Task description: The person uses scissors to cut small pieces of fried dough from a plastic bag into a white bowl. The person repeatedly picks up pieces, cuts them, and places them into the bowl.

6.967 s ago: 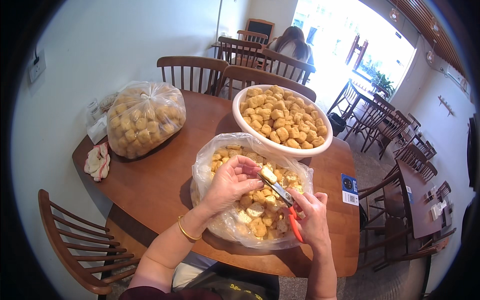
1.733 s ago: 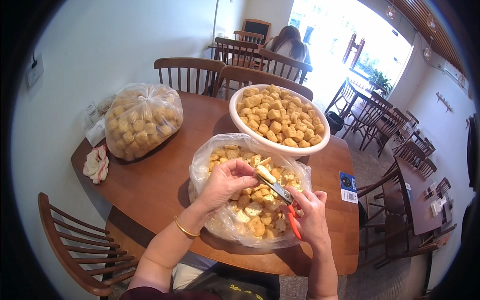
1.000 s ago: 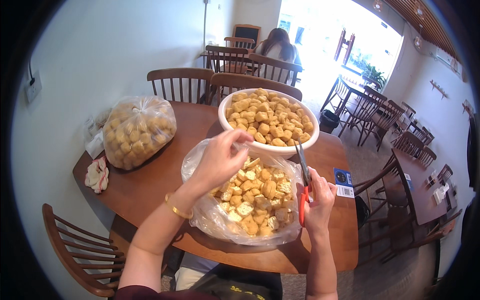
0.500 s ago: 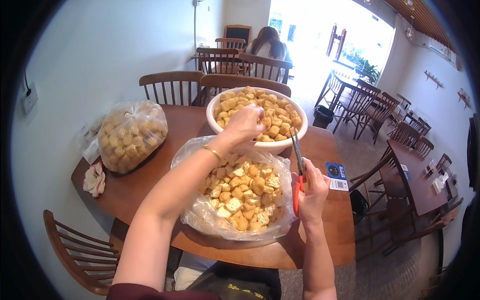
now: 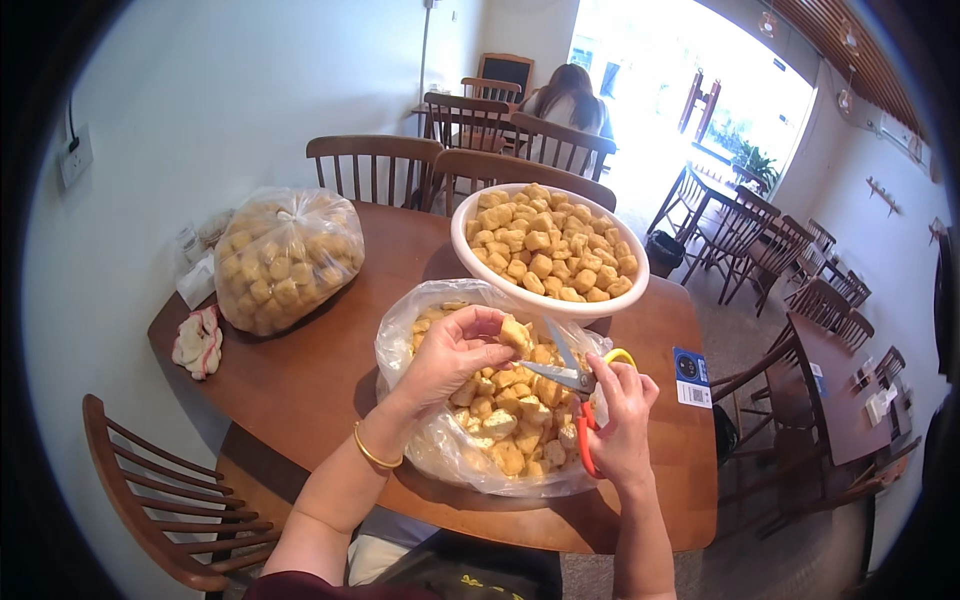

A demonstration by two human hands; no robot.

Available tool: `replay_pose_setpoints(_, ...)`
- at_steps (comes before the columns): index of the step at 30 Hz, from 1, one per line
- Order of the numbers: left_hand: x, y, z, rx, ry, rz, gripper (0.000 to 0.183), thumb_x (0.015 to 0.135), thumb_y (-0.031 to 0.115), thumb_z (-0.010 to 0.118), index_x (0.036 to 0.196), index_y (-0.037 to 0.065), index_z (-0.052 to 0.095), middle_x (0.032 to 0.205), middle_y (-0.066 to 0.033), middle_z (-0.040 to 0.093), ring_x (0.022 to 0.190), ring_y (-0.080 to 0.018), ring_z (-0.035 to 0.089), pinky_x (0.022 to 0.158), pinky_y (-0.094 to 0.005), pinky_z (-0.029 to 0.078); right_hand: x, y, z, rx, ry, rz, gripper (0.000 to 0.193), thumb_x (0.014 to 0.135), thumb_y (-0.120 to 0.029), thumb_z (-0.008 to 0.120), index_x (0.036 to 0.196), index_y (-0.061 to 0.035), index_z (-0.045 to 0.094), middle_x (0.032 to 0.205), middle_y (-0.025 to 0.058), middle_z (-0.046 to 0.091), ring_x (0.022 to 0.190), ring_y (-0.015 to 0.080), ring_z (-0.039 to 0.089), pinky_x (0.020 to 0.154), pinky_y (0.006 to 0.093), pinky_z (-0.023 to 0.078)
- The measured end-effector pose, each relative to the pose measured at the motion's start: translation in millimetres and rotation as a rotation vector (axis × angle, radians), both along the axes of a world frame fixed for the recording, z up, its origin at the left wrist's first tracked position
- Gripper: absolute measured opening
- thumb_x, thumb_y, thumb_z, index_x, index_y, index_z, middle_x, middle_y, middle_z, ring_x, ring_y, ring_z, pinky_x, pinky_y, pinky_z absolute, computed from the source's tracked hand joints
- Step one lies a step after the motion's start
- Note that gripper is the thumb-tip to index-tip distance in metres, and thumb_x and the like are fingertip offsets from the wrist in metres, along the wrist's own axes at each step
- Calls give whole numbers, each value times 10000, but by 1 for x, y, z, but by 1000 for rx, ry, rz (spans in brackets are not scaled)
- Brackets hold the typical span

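Golden all over, a small cube was pinched between the thumb and fingers of the left hand, held up over an open plastic bag. The scissors were in the right hand, and its fingers were curled around their red and yellow handles. Their blades were spread apart, close beside the cube. It was hard to tell if the metal touched it. Below both hands, the open plastic bag was full of more golden bits, and some showed pale insides. A gold bracelet went around the left wrist.

Just past the bag was a big white bowl, heaped with golden cubes. Over to the left, well apart from the hands, a fat tied bag of cubes sat near the wall. A white cloth with red edges lay beside it. All of these were on a brown wooden desk. A blue and white card lay near its right edge. Farther back, a person sat near a bright doorway.
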State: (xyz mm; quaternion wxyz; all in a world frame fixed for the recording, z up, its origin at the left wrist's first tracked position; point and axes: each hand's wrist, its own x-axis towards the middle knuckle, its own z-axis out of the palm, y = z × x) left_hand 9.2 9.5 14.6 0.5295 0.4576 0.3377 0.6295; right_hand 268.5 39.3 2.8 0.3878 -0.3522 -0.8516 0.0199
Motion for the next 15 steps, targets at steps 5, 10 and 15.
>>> replay_pose_setpoints(5, -2, -4, -9, 41, -15, -30, 353, 925, -54, 684, 1264, -29, 586, 1205, -121, 680, 1096, -185, 695, 989, -314, 577, -3, -2, -2, -23, -83, -1, 766, 695, -52, 760, 1430, -106, 555, 1185, 134, 589, 1163, 309, 568, 1070, 467, 298)
replay_pose_setpoints(10, 2, -7, -14, 8, -61, -62, 372, 932, -71, 663, 1287, -11, 567, 1210, -90, 671, 1092, -167, 696, 976, -284, 573, -7, -5, -1, -43, -102, 30, 783, 674, -54, 757, 1429, -89, 552, 1179, 143, 587, 1174, 318, 564, 1081, 480, 294)
replay_pose_setpoints(15, 5, -9, -14, 14, -9, -67, 363, 934, -77, 652, 1283, -13, 569, 1198, -83, 675, 1089, -161, 695, 971, -283, 574, -7, -7, 0, -54, -108, 29, 771, 673, -50, 750, 1419, -76, 558, 1177, 147, 587, 1174, 320, 566, 1080, 483, 298)
